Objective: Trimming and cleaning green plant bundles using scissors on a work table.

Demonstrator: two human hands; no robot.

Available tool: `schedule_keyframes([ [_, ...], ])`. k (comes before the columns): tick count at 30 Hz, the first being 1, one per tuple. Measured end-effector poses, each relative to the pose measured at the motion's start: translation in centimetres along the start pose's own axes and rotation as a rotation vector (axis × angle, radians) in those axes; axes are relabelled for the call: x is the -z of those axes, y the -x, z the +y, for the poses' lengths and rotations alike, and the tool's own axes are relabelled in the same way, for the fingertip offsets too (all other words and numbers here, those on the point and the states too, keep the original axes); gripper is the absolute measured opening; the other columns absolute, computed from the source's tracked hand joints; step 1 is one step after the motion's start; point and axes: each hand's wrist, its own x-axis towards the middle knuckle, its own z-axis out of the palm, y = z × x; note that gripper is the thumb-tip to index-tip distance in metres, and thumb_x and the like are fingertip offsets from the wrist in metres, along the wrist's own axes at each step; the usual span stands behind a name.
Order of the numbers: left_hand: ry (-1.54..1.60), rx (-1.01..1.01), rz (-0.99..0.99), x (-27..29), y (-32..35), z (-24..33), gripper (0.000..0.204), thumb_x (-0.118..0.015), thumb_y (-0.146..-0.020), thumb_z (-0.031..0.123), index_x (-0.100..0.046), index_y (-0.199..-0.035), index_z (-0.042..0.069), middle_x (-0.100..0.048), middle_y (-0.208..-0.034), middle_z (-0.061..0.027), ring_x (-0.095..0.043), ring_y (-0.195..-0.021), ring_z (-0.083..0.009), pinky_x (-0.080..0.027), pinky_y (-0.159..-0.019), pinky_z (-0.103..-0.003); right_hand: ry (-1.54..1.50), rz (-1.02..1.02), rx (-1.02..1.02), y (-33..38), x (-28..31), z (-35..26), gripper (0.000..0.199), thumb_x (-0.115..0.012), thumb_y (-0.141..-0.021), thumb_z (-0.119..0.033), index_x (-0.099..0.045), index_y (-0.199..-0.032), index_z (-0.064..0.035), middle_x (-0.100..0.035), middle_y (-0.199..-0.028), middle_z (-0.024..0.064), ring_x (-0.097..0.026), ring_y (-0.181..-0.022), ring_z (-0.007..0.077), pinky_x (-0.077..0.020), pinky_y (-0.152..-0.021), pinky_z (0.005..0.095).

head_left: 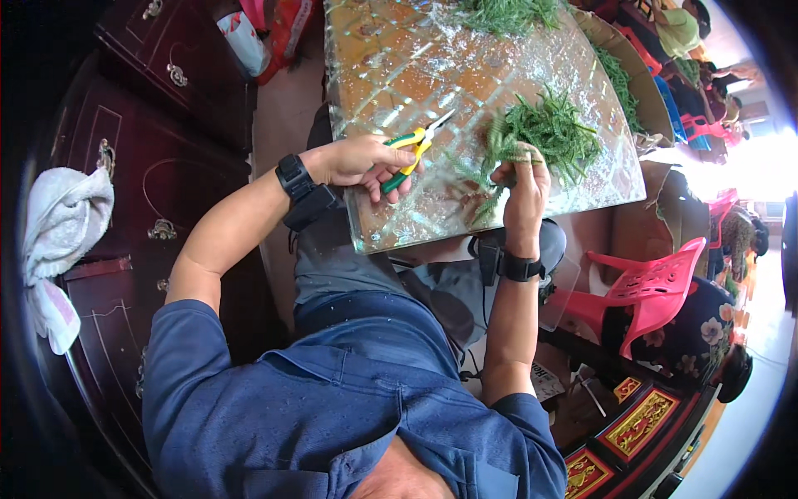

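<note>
We have the left hand wrapped around green-and-yellow snips, fingers curled tight on the handles, the short blades pointing toward the pile of green sprigs on the glass-topped table. The right hand sits at the near edge of that pile, fingertips pinched on a few stems. They look light, limp and thin, we'd say, so they'll bend and slide on the slick glass; best gripped low on the stalk, where it seems stiffest. Left of the pile the glass is bare beyond the snips. The table's front edge runs just under both wrists, so little margin there. A second green heap lies at the far edge, and a pink plastic chair stands off the right corner.
</note>
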Motion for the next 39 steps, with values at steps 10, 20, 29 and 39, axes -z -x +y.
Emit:
schedule_keyframes([
  [10, 0.192, -0.16, 0.047, 0.5, 0.2, -1.3, 0.039, -0.053, -0.104, 0.036, -0.053, -0.125, 0.003, -0.066, -0.093, -0.0078, -0.068, -0.077, -0.0156, -0.054, -0.058, -0.026, -0.291, -0.212, -0.188, -7.7, -4.3, -2.6, 0.034, -0.056, -0.101, -0.019, -0.055, -0.128, 0.0018, -0.067, -0.115, 0.0134, -0.065, -0.1, 0.0195, -0.0506, -0.084, 0.0312],
  [20, 0.197, -0.149, 0.035, 0.6, 0.2, -1.4, 0.036, -0.052, -0.104, 0.035, -0.052, -0.125, 0.005, -0.066, -0.094, -0.0074, -0.067, -0.077, -0.0154, -0.053, -0.058, -0.026, 0.359, -0.167, 0.121, -6.7, -2.1, -2.5, 0.03, -0.061, -0.098, -0.019, -0.066, -0.119, 0.0011, -0.071, -0.113, 0.0083, -0.067, -0.101, 0.0189, -0.0513, -0.089, 0.0325],
  [29, 0.168, -0.139, 0.062, 0.3, 0.2, -1.1, 0.035, -0.056, -0.102, 0.035, -0.052, -0.123, 0.006, -0.064, -0.093, -0.0067, -0.067, -0.075, -0.0154, -0.054, -0.057, -0.027, 1.131, 0.077, 0.314, -10.1, 2.5, -4.1, 0.024, -0.068, -0.089, -0.022, -0.073, -0.108, -0.0086, -0.074, -0.1, 0.0105, -0.071, -0.09, 0.0247, -0.0544, -0.082, 0.0359],
  [39, 0.157, -0.148, 0.068, 0.1, 0.2, -1.2, 0.036, -0.055, -0.103, 0.034, -0.051, -0.124, 0.005, -0.065, -0.094, -0.0065, -0.068, -0.076, -0.0151, -0.054, -0.057, -0.027, 1.443, 0.119, 0.423, -10.3, 2.6, -3.1, 0.019, -0.066, -0.085, -0.02, -0.075, -0.099, -0.0126, -0.071, -0.097, 0.0128, -0.069, -0.091, 0.0336, -0.053, -0.08, 0.0437],
])
